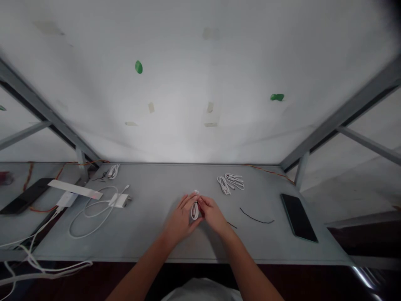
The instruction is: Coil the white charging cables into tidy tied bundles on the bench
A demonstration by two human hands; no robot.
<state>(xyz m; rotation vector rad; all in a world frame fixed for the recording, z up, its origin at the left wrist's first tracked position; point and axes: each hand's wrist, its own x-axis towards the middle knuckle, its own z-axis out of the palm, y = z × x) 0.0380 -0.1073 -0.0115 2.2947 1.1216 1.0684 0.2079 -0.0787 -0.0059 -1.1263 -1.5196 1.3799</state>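
Observation:
A small coiled white cable (194,211) is held between my two hands over the middle of the grey table. My left hand (181,216) wraps it from the left, fingers curled over its top. From the right, my right hand (212,211) pinches the bundle near its upper part; the fingertips partly hide it. Right of my hands lie two more coiled white cables (231,183), side by side. A thin black tie (257,218) is stretched out on the table, and a shorter black piece (232,225) lies by my right wrist.
A dark phone (299,217) lies at the right. On the left are a white charger (120,200) with a loose looped cable (89,236), another coiled cable (113,171), and a long white power strip (75,189). Metal posts (302,171) border the table beside a white back wall (175,83).

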